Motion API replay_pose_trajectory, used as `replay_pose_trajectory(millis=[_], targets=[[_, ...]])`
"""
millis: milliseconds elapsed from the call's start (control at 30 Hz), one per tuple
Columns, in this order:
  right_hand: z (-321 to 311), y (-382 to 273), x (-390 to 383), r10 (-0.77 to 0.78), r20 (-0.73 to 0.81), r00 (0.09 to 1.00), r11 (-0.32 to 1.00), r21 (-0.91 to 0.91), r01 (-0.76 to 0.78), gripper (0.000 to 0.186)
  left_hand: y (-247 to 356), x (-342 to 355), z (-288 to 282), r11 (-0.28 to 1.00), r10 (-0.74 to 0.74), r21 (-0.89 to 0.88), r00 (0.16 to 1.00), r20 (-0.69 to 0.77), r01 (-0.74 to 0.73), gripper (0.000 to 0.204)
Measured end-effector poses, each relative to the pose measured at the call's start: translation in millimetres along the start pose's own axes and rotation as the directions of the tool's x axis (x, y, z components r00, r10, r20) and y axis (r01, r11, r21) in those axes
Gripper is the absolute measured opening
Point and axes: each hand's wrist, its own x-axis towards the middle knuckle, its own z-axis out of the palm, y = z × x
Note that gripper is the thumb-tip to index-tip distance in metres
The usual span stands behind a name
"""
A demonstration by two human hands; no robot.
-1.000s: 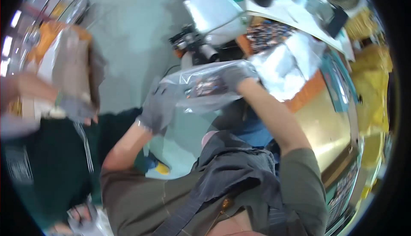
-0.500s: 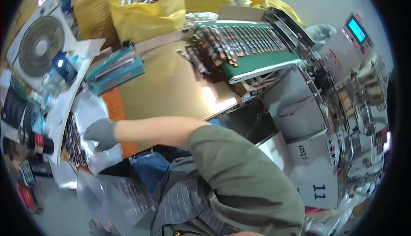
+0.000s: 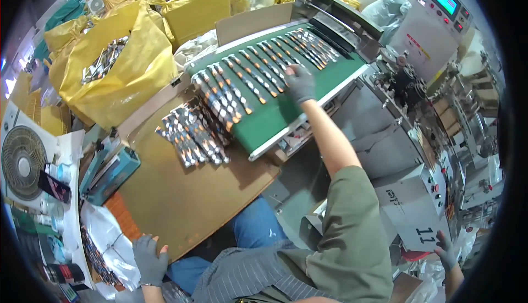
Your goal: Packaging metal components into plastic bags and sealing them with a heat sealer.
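My right hand (image 3: 301, 84), in a grey glove with bare fingertips, reaches over the green conveyor belt (image 3: 278, 121). Its fingers are bent together among slim, banded black, white and orange strips (image 3: 256, 75) laid in a row; whatever they grip is hidden. More strips overlap at the belt's near-left end, and a loose pile (image 3: 192, 135) lies on the brown tabletop (image 3: 165, 209) beside it. At the lower left my left hand (image 3: 149, 260), gloved alike, has its fingers apart. It is by the table's front corner, next to a white plastic bag (image 3: 113, 242), holding nothing.
A teal metal device (image 3: 115, 176) and an orange board (image 3: 122, 215) occupy the table's left side. Beyond are a fan (image 3: 23, 163) and a yellow sack (image 3: 118, 94) of strips. Machinery (image 3: 410, 204) stands right; another person's gloved hand (image 3: 446, 252) shows there.
My right hand has gone from the plastic bag at the left to the conveyor belt. My left hand has risen to the table corner. The view has turned rightward.
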Motion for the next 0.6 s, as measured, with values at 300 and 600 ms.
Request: replay_pose_trajectory(millis=[300,600], targets=[[-21,123,122,0.427,0.011,0.904,0.721,-0.607,-0.333,0.047,5,46,35,1.0,0.018,0.005,0.981,0.194,-0.019,0.035],[-15,67,106,0.197,0.223,0.955,0.901,-0.426,-0.086,0.027,36,75,19,0.992,-0.049,-0.102,0.97,0.24,0.076,0.034]])
